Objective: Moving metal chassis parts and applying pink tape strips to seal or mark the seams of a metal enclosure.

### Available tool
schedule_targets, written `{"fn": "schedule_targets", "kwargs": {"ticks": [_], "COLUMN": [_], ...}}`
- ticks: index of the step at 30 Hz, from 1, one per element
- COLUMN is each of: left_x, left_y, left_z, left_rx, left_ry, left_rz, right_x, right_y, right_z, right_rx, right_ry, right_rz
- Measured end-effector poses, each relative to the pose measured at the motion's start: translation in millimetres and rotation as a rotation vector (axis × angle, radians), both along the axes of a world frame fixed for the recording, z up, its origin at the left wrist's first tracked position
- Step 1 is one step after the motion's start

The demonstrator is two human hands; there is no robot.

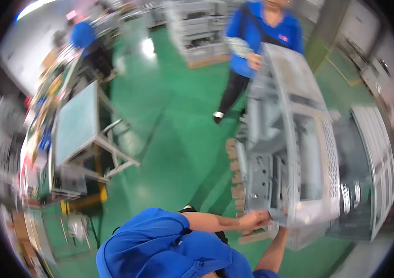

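Observation:
A large grey sheet-metal cabinet frame (294, 111), with open bays and a perforated side strip, stretches away from me on the right. At its near end my left hand (255, 220) is closed on the lower left edge. My right hand (282, 231) is at the near corner of the same frame, closed against its edge, with most of its fingers hidden by the metal and blur. A co-worker in a blue shirt (248, 41) stands at the far end, one hand (254, 61) on the frame.
Wooden pallet edges (234, 171) show beneath the frame's left side. Another grey slatted panel (377, 162) stands at the right. To the left are an angled board on a stand (78, 123) and a cluttered workbench (44, 125). Stacked metal housings (201, 32) and another person (90, 41) are farther back.

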State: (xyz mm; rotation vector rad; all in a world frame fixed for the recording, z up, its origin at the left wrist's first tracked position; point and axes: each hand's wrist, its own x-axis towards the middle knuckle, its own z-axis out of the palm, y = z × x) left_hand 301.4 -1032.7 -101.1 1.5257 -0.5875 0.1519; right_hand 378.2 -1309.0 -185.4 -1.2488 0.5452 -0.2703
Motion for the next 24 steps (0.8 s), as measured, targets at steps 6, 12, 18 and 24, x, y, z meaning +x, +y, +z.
{"fn": "schedule_targets", "kwargs": {"ticks": [6, 12, 18, 24], "left_x": [-6.4, -13.4, -24.7, -127.9], "left_y": [7.8, 35.8, 95.4, 217.0], "left_z": [33.7, 51.3, 124.3, 59.1], "left_rx": [-0.079, -0.184, 0.018, 0.286], "left_ry": [-0.173, -0.225, -0.295, -0.103], "left_rz": [0.211, 0.397, 0.351, 0.593], "right_x": [10.6, -10.3, -56.2, -123.6], "right_y": [42.8, 120.6, 206.1, 303.1], "right_z": [50.8, 99.6, 156.1, 202.9], "right_rx": [-0.241, -0.550, -1.139, -1.801], "right_ry": [0.100, 0.084, 0.019, 0.095], "right_rz": [0.139, 0.308, 0.489, 0.665]}}
